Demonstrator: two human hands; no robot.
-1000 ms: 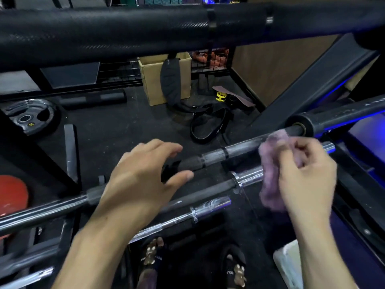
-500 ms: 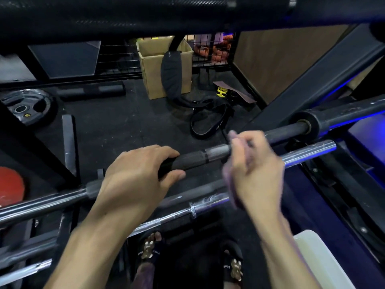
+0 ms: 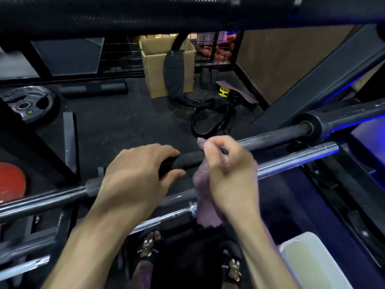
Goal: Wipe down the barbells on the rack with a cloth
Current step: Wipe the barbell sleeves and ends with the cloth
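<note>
Left hand (image 3: pixel 133 176) clamped round the bar (image 3: pixel 270 138) on the rack, steadying it. Right hand (image 3: pixel 231 176) bunched the cloth (image 3: pixel 205 197) against the grip, just beside. Probably best wrapped fully round, then dragged outward with firm pressure.

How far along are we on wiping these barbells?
Done: nothing visibly finished; no bar looks plainly cleaner than the others. In hand: the left hand grips the top barbell at its black sleeve, while the right hand holds the purple cloth against that bar. Left: the chrome barbell below it and the lower bar look untouched.
</note>
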